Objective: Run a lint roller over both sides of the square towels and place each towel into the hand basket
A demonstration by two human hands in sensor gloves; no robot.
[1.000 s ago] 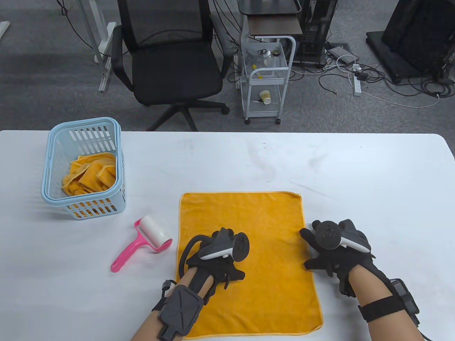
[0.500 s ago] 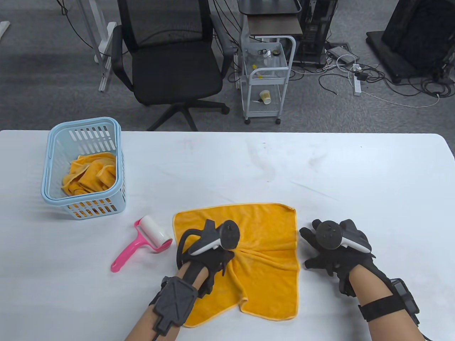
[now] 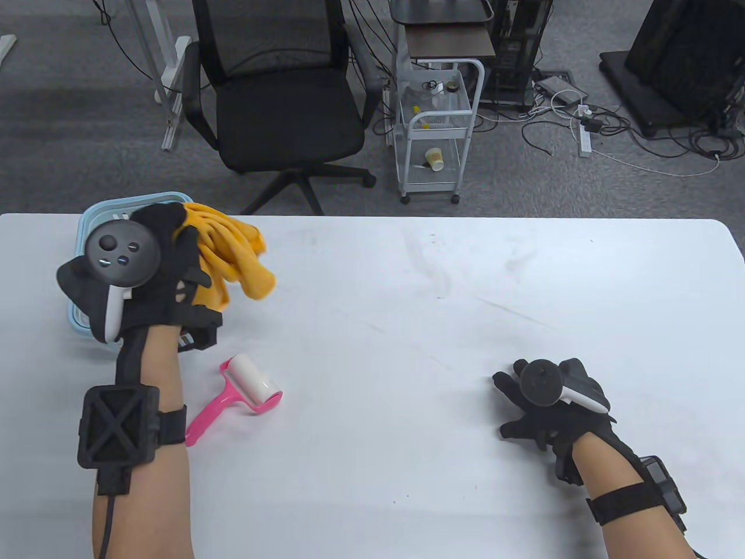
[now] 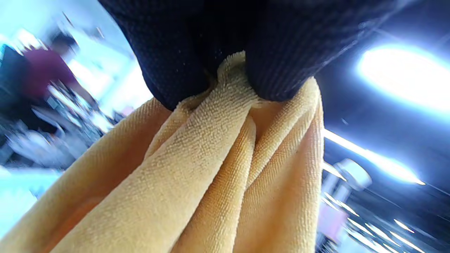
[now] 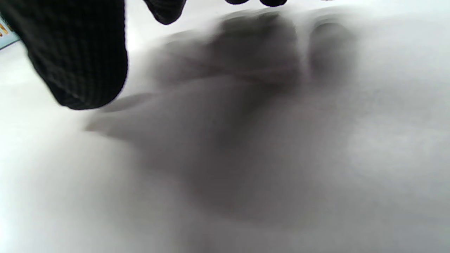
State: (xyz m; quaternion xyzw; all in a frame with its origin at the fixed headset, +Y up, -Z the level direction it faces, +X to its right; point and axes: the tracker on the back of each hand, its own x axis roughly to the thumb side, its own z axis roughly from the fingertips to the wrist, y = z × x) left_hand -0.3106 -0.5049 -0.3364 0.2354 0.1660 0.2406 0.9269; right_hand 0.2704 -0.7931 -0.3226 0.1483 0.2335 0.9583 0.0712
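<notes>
Left hand (image 3: 145,273): you are gripping the bunched orange towel (image 3: 233,256) just above the blue basket (image 3: 81,314) (mostly hidden).
Right hand (image 3: 550,407): you are resting it on the table (image 3: 442,326), fingers relaxed, holding nothing, well right of the basket.
Risk: folds are trailing past the basket's right rim — releasing now risks a snag.
Lint roller (image 3: 238,396): lying just near-side of the basket.

On my screen the bunched orange square towel (image 4: 211,168) reads as looped terry cloth, matt and nubbly, pinched by my left hand (image 3: 152,273) in its coarse black knit glove. The pink lint roller (image 3: 233,399) looks like glossy plastic with a smooth white paper roll. The pale blue slotted hand basket (image 3: 81,314) is plastic; the white table (image 3: 436,326) is smooth, faintly scuffed.
</notes>
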